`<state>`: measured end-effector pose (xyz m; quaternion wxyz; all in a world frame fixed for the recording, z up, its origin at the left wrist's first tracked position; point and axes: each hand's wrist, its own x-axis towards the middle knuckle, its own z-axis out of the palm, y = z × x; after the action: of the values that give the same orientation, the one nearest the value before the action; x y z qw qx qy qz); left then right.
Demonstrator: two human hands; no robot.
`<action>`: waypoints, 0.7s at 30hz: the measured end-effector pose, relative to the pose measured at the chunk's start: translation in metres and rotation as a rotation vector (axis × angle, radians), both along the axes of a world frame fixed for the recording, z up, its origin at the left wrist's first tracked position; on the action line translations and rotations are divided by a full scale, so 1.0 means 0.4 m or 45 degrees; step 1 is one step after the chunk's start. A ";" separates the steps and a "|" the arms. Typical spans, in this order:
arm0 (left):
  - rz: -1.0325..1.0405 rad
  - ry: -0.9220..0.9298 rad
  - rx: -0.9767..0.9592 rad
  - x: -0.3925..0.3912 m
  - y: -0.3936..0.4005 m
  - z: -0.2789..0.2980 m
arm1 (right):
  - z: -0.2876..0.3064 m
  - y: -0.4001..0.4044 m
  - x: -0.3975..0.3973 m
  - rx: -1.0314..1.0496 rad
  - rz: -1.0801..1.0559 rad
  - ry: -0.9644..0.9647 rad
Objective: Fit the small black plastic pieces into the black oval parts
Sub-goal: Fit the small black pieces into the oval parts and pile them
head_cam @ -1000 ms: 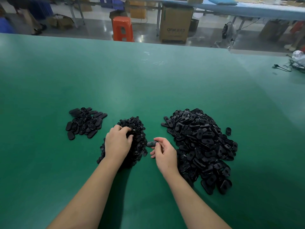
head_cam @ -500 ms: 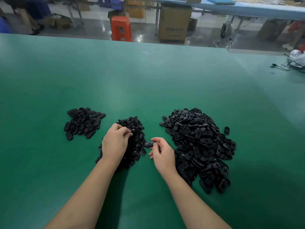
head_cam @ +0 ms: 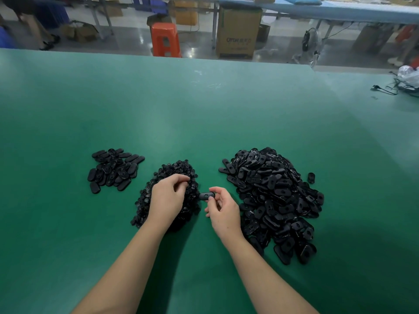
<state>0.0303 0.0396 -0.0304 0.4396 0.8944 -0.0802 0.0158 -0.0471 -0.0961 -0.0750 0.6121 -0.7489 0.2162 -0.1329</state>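
Observation:
My right hand [head_cam: 223, 211] pinches one black oval part [head_cam: 206, 196] between thumb and forefinger, just left of the big heap of oval parts [head_cam: 274, 200]. My left hand [head_cam: 167, 197] hovers over the middle mound of small black pieces [head_cam: 179, 172], fingertips curled together at its top; whether a small piece is between them is hidden. A smaller flat pile of oval parts [head_cam: 113, 169] lies to the far left on the green table [head_cam: 204, 114].
One stray oval part [head_cam: 311, 177] lies right of the big heap. Cables and a plastic bag [head_cam: 408, 81] sit at the table's far right edge. Beyond the far edge stand an orange stool [head_cam: 165, 39] and a cardboard box [head_cam: 238, 32].
My left hand lifted slightly from the small-piece mound and its fingertips pinched together. My right hand kept hold of the oval part, shifting it a little.

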 end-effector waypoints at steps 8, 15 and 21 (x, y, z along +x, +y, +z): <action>-0.018 0.479 -0.603 -0.042 -0.040 -0.029 | -0.001 -0.002 -0.002 -0.046 -0.040 -0.037; -0.031 0.564 -0.623 -0.042 -0.048 -0.031 | -0.002 -0.002 -0.002 -0.053 -0.055 -0.055; -0.111 0.553 -0.636 -0.037 -0.048 -0.031 | -0.006 -0.001 -0.001 -0.058 -0.053 -0.051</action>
<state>0.0155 0.0203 -0.0428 0.6524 0.7373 -0.0165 -0.1747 -0.0476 -0.0966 -0.0774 0.5961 -0.7553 0.2163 -0.1655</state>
